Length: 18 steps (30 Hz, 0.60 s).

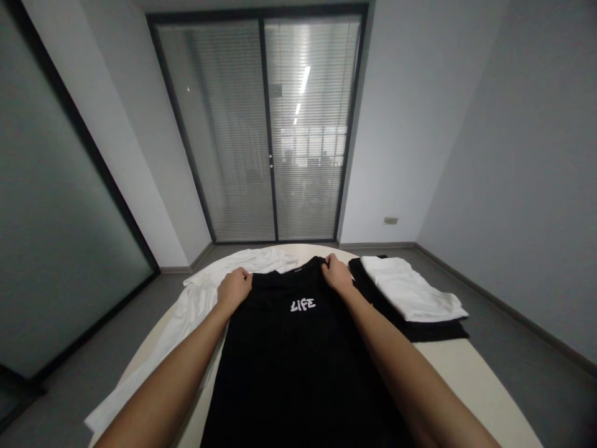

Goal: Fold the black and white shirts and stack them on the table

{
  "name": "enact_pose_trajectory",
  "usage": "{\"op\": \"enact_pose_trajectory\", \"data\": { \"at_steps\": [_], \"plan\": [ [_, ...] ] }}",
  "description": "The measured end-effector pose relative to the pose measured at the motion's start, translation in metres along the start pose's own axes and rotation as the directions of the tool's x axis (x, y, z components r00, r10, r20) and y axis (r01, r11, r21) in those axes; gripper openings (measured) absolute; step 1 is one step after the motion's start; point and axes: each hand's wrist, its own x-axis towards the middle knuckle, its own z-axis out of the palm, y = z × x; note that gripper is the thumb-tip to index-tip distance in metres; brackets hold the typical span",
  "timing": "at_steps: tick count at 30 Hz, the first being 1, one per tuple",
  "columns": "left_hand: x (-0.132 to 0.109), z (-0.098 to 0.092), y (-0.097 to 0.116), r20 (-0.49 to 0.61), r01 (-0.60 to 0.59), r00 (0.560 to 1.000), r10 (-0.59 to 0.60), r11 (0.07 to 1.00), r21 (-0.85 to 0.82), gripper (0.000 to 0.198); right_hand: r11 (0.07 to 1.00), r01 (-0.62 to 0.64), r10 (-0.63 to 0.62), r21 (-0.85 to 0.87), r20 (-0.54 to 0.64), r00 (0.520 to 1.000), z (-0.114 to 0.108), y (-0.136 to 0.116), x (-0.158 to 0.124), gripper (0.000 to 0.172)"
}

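Note:
A black T-shirt (298,361) with white "LIFE" lettering lies spread on the round table (471,379), collar at the far end. My left hand (234,288) is closed on its far left shoulder edge. My right hand (336,274) pinches the far right shoulder edge near the collar. Both forearms stretch out over the shirt's sides.
A white garment (196,305) lies crumpled along the table's left side, hanging over the edge. On the right sits a folded white shirt (413,289) on top of a folded black one (420,330). Beyond the table are grey floor, walls and glass doors with blinds.

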Motion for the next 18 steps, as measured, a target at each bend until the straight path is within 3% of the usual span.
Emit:
{"op": "enact_pose_trajectory", "data": {
  "at_steps": [4,7,9,12,15,18],
  "plan": [
    [0.011,-0.002,-0.001,-0.078,0.008,0.997,-0.016,0.996,-0.094,0.039,0.982,0.130,-0.125,0.139,-0.041,0.991,0.006,0.000,0.004,0.054],
    [0.008,0.003,-0.002,-0.094,-0.040,0.995,0.031,0.994,-0.101,0.057,0.951,0.252,-0.269,0.176,0.074,0.960,0.014,0.001,-0.001,0.067],
    [0.001,0.006,-0.003,-0.079,-0.082,0.994,0.075,0.994,-0.078,0.075,0.960,0.254,-0.271,0.117,0.166,0.948,0.020,0.001,-0.009,0.063],
    [-0.013,0.008,-0.003,0.003,-0.139,0.990,0.139,0.987,0.086,0.087,0.973,0.228,-0.233,0.045,0.178,0.956,0.026,0.000,-0.027,0.051],
    [-0.026,0.006,-0.002,0.063,-0.192,0.981,0.182,0.957,0.217,0.082,0.974,0.225,-0.223,-0.006,0.113,0.968,0.029,-0.005,-0.046,0.046],
    [-0.037,0.004,0.001,0.062,-0.238,0.971,0.230,0.948,0.213,0.072,0.973,0.212,-0.208,-0.086,0.055,0.977,0.027,-0.013,-0.062,0.042]
  ]
}}
